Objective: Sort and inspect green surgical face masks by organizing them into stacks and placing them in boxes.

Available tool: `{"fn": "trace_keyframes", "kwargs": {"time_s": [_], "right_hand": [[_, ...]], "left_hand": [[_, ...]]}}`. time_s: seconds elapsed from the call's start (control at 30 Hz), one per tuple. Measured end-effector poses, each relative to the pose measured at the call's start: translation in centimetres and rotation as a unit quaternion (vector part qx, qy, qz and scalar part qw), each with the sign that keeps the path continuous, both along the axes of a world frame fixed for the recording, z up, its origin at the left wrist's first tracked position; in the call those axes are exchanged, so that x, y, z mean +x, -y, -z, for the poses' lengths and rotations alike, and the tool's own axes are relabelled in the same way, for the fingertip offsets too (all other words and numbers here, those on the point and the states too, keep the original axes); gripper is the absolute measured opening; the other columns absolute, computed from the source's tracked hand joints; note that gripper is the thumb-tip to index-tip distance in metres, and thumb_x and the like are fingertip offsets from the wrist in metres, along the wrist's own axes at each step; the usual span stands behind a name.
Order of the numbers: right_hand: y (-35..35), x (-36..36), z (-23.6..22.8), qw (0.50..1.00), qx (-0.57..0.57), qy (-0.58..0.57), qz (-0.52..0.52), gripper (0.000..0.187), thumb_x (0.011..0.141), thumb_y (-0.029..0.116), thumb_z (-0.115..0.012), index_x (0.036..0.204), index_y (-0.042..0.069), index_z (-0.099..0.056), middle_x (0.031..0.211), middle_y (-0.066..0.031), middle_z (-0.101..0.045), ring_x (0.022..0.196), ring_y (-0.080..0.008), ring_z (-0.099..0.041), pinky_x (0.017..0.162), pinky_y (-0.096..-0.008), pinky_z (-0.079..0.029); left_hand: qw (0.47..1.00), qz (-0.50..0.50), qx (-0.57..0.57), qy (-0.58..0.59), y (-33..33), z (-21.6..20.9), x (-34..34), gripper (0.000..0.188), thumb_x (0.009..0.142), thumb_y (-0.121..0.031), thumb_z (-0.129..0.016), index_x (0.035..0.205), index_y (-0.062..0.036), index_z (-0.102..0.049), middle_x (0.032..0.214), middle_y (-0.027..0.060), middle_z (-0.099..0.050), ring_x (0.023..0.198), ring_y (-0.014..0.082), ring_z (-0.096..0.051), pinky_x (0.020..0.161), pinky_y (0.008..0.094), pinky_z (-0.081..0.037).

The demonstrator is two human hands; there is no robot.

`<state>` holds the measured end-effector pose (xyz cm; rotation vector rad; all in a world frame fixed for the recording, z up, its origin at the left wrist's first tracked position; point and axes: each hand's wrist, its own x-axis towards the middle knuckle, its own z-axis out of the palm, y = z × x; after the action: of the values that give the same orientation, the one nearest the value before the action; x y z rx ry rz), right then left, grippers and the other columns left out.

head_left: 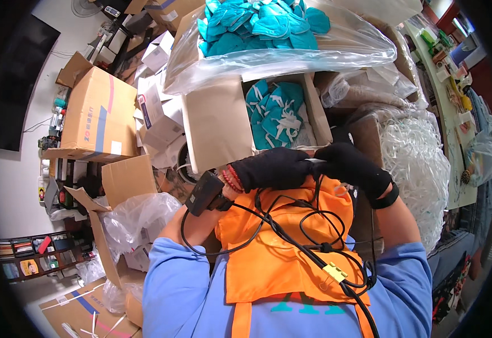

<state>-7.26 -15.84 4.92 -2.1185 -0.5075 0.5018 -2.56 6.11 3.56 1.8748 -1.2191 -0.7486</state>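
My left hand (274, 169) and my right hand (352, 164), both in black gloves, meet in front of my orange apron (268, 253). Between their closed fingertips shows a small white piece (315, 160), too little of it to name. Just beyond the hands stands an open cardboard box (217, 127) holding teal face masks (271, 112) with white straps. Behind it, a large clear plastic bag (358, 48) is heaped with teal mask cups (271, 25). A black device is strapped at my left wrist.
Black cables (279, 231) hang across my front. To the right lies a big mass of white elastic cord (415, 158) beside a long table (454, 129) with small items. Leftward are a large carton (96, 115), white boxes (164, 115) and an opened carton with plastic lining (139, 219).
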Motion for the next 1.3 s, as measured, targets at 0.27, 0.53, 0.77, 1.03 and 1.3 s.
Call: {"fn": "trace_keyframes", "kwargs": {"time_s": [0.27,0.53,0.77,1.03,1.3], "right_hand": [[-1.6,-1.1,-1.1,0.946,0.204,-0.185,0.171,0.035,0.095,0.026,-0.056,0.103,-0.007,-0.066,0.08,-0.0039,-0.067,0.075,-0.0071,-0.057,0.068,-0.0234,-0.048],[-0.2,-1.0,0.0,0.965,0.093,-0.16,0.185,0.034,0.096,0.031,-0.054,0.098,0.001,-0.068,0.069,0.005,-0.057,0.06,-0.0025,-0.047,0.051,-0.018,-0.034],[-0.4,-1.4,-1.0,0.958,0.124,-0.17,0.194,0.039,0.095,0.035,-0.055,0.096,-0.001,-0.069,0.067,0.0022,-0.057,0.06,-0.0053,-0.048,0.051,-0.0216,-0.037],[0.0,-1.6,-0.2,0.968,0.143,-0.155,0.138,0.034,0.096,0.029,-0.056,0.097,-0.003,-0.068,0.069,0.0017,-0.058,0.062,-0.0052,-0.048,0.054,-0.0218,-0.04],[0.0,-1.3,-0.9,0.982,0.089,-0.094,0.14,0.032,0.095,0.026,-0.059,0.098,-0.005,-0.068,0.078,-0.0086,-0.068,0.069,-0.0097,-0.058,0.063,-0.0271,-0.048]], "left_hand": [[0.961,-0.096,0.019,-0.26,-0.1,-0.6,-0.1,0.026,0.089,-0.021,-0.062,0.11,-0.0053,-0.063,0.089,0.0035,-0.068,0.077,0.0107,-0.062,0.07,0.0267,-0.051],[0.954,-0.166,0.004,-0.25,-0.5,-0.1,-0.2,0.03,0.084,-0.023,-0.065,0.104,-0.0015,-0.064,0.082,0.0101,-0.068,0.07,0.0165,-0.063,0.067,0.03,-0.051],[0.944,-0.165,-0.001,-0.287,-0.4,0.0,-0.1,0.047,0.08,-0.016,-0.076,0.121,-0.0033,-0.055,0.106,0.0076,-0.065,0.092,0.0132,-0.06,0.08,0.0282,-0.051],[0.975,-0.108,0.006,-0.195,-0.1,-0.5,0.4,0.041,0.087,-0.02,-0.067,0.121,-0.0014,-0.056,0.102,0.0087,-0.066,0.088,0.0135,-0.061,0.077,0.0276,-0.052],[0.943,-0.112,-0.005,-0.313,0.0,-0.2,0.3,0.033,0.094,-0.026,-0.055,0.111,0.0014,-0.061,0.092,0.0069,-0.065,0.08,0.0122,-0.063,0.069,0.0271,-0.053]]}}
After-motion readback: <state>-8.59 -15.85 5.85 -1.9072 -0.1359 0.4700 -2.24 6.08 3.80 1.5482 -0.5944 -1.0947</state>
